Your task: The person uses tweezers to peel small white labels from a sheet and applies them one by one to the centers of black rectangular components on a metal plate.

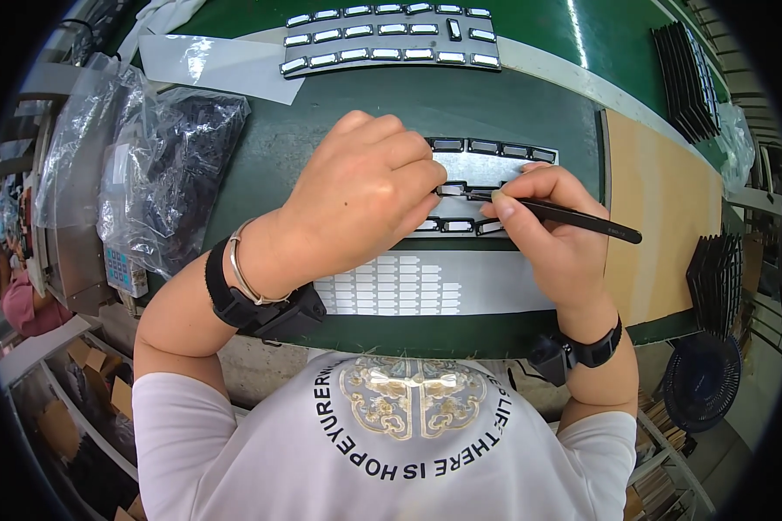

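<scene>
In front of me lies a silver metal plate (487,167) with rows of small black-framed rectangular parts (513,150) on it. My right hand (563,234) pinches a pair of black tweezers (586,220). Their tips reach left to a small part with a pale face (451,188) in the middle row. My left hand (356,187) is bent over the plate's left side, its fingers curled down beside that same part. The fingertips are hidden, so what they hold, if anything, does not show. Nearer me is a sheet of small white labels (491,278).
Another plate (369,46) carrying rows of similar parts lies at the back. Clear plastic bags (178,165) bunch up at the left. A tan board (660,208) lies at the right, near stacked black trays (685,82). A black fan (702,382) stands lower right.
</scene>
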Tool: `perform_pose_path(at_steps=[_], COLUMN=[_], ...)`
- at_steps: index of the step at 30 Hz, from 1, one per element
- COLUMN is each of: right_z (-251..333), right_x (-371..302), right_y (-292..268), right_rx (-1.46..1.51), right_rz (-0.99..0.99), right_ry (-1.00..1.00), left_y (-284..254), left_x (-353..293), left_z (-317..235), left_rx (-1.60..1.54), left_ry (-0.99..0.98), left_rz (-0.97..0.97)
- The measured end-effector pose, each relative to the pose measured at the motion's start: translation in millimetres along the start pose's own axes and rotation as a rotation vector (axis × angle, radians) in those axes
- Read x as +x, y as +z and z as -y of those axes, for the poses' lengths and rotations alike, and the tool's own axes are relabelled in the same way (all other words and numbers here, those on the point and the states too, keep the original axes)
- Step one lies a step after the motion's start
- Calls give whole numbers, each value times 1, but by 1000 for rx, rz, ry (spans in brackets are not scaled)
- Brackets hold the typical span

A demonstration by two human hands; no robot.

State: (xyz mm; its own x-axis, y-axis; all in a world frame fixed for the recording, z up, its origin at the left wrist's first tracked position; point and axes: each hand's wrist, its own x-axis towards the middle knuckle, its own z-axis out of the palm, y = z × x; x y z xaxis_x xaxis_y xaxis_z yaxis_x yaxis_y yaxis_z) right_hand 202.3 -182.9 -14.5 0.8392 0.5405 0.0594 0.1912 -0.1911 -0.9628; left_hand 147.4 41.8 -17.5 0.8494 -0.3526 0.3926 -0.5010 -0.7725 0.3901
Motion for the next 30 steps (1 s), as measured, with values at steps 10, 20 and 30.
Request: perform_pose_path(at_steps=[10, 20, 30], right_z=[5, 4, 0], right_x=[-2, 1, 0], right_y=[2, -1, 2], right_rx=[6, -130, -84], right_rz=[21, 63, 36], right_ry=[88, -46, 24], left_y=[0, 0, 1], left_x=[0, 1, 2], left_z=[1, 0, 0], left_rx=[1, 0, 19], left_ry=[1, 3, 21], left_rz=[-5, -13, -25])
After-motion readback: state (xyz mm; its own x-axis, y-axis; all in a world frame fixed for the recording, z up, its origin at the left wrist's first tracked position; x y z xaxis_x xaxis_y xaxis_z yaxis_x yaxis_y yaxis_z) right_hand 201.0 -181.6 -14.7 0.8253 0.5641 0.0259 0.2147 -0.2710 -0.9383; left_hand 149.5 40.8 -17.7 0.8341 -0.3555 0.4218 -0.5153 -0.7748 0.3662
